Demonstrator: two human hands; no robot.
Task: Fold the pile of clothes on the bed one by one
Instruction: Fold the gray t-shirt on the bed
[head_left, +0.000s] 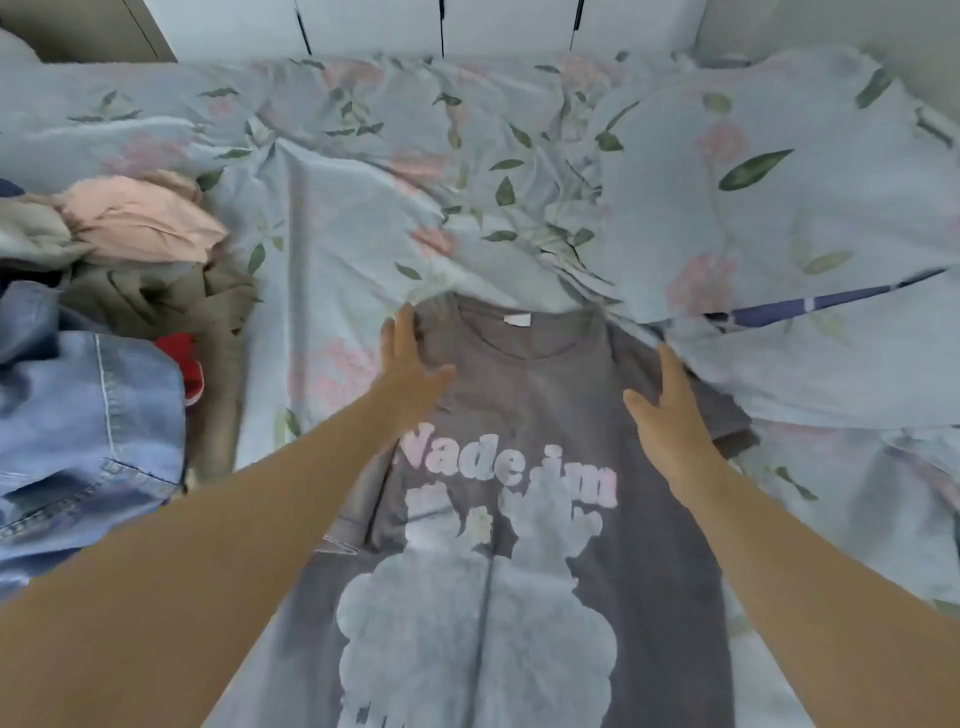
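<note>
Both our hands lie flat and open on the grey T-shirt (545, 415), left hand (410, 364) on its left shoulder, right hand (670, 415) on the right. Its long axis runs from us to the collar; the unfolded pile (104, 291) waits farther left.

The T-shirt (545, 519) lies flat on the bed (337, 218). Left of the T-shirt sits the pile of clothes (104, 312). Both hands rest on the T-shirt's shoulders.

soft even daylight, faint shadows, slight overall blur, wide-angle bending at the edges
</note>
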